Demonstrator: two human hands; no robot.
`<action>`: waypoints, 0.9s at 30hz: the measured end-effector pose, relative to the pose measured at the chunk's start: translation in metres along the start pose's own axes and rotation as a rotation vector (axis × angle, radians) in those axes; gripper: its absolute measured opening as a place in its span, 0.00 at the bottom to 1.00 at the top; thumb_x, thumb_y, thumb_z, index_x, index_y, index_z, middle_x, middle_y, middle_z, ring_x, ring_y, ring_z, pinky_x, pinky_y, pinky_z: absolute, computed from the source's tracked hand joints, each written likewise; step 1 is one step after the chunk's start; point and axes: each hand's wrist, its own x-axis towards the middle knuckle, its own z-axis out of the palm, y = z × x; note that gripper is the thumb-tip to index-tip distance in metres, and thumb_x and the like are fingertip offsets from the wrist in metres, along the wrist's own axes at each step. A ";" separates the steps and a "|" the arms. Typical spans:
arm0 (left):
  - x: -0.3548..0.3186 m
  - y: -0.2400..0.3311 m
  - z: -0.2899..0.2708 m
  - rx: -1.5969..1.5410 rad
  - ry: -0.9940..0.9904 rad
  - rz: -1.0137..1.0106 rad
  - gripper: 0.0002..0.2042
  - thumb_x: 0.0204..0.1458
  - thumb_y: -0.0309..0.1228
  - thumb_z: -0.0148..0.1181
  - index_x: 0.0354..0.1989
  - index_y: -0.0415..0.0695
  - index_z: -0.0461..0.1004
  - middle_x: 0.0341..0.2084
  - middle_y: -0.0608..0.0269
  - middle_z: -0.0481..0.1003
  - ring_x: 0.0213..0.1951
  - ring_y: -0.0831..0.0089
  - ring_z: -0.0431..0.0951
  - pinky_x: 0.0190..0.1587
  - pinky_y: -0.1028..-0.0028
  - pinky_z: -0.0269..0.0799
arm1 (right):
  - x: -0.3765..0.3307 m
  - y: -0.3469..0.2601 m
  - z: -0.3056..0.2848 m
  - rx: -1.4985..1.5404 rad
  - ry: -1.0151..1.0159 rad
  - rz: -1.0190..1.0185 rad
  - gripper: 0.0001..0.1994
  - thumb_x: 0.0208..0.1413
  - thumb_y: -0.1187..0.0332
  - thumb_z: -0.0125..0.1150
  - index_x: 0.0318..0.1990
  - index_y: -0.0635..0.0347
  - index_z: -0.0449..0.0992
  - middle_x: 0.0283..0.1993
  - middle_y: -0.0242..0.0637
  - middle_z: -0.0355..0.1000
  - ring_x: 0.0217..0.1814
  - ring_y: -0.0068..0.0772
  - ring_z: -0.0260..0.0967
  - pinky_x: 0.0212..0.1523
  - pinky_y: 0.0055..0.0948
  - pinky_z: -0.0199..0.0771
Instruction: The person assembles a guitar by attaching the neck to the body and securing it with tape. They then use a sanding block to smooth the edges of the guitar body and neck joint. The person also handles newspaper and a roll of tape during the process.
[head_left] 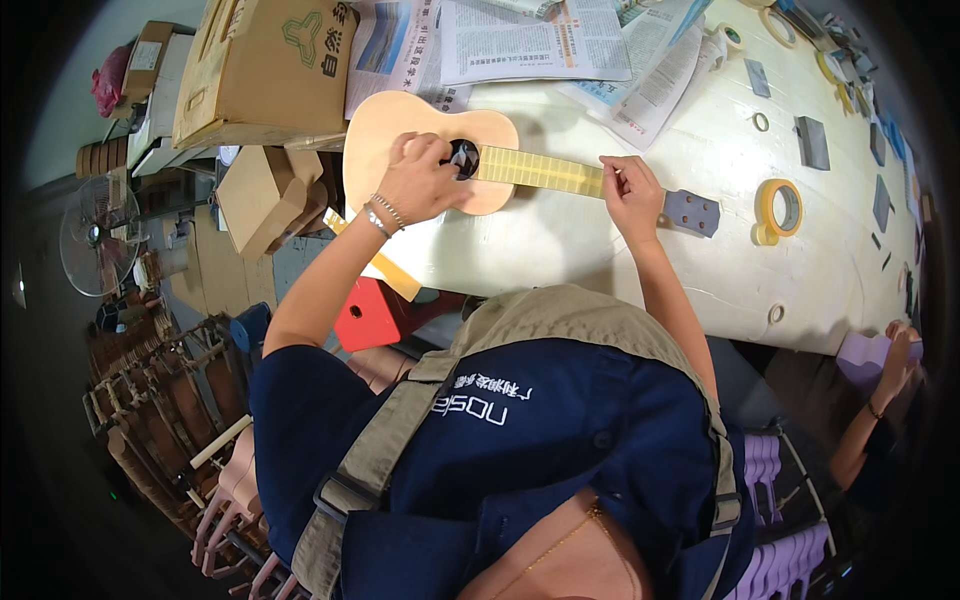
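Note:
A ukulele [380, 128] of pale bare wood lies on the table, its neck pointing right. Yellow masking tape [545, 172] covers its fretboard. The dark grey headstock [692, 212] has several holes. Over the body, beside the dark round soundhole [461, 158], rests my left hand [418, 182], fingers bent and apart, with nothing visible in them. My right hand [632, 195] is at the headstock end of the fretboard, thumb and fingers drawn together in a pinch; whatever is between them is too small to make out.
Newspapers [535, 45] and a cardboard box [265, 75] lie along the far side. At right are a yellow tape roll [779, 208], smaller rolls and grey blocks [812, 142]. A red box-like thing [367, 315] sits at the near edge. Another person's hand [898, 355] holds a purple piece.

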 end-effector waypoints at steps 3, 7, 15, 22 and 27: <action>-0.008 0.001 -0.004 -0.072 0.152 -0.104 0.19 0.53 0.52 0.53 0.40 0.51 0.78 0.43 0.66 0.71 0.54 0.65 0.65 0.63 0.51 0.42 | 0.000 0.000 0.000 -0.018 0.008 -0.004 0.06 0.48 0.78 0.61 0.32 0.56 0.78 0.25 0.30 0.70 0.19 0.21 0.64 0.21 0.22 0.65; -0.005 0.015 0.013 0.088 0.115 -0.039 0.24 0.56 0.55 0.44 0.50 0.54 0.74 0.42 0.66 0.72 0.58 0.64 0.62 0.66 0.48 0.34 | 0.000 0.003 0.000 -0.042 -0.008 -0.014 0.05 0.48 0.78 0.61 0.32 0.56 0.79 0.25 0.30 0.70 0.19 0.22 0.65 0.21 0.22 0.65; -0.006 0.022 0.013 0.079 0.072 -0.084 0.27 0.56 0.57 0.43 0.50 0.49 0.75 0.45 0.65 0.70 0.59 0.63 0.61 0.65 0.42 0.29 | 0.000 0.002 -0.002 0.001 -0.004 -0.004 0.05 0.48 0.78 0.60 0.32 0.57 0.79 0.26 0.30 0.71 0.19 0.22 0.64 0.20 0.21 0.65; -0.017 0.030 0.029 -0.141 0.079 -0.299 0.26 0.57 0.54 0.45 0.47 0.43 0.76 0.49 0.64 0.69 0.62 0.60 0.57 0.63 0.37 0.22 | 0.000 0.003 -0.001 0.032 -0.003 0.006 0.05 0.48 0.78 0.60 0.32 0.57 0.79 0.26 0.31 0.70 0.19 0.22 0.65 0.20 0.21 0.65; -0.013 0.035 0.033 -0.132 -0.042 -0.381 0.24 0.58 0.52 0.44 0.48 0.46 0.75 0.51 0.66 0.71 0.65 0.57 0.52 0.61 0.35 0.17 | -0.001 0.001 0.001 -0.003 -0.006 -0.001 0.05 0.49 0.78 0.60 0.33 0.57 0.79 0.25 0.31 0.70 0.19 0.22 0.64 0.20 0.21 0.64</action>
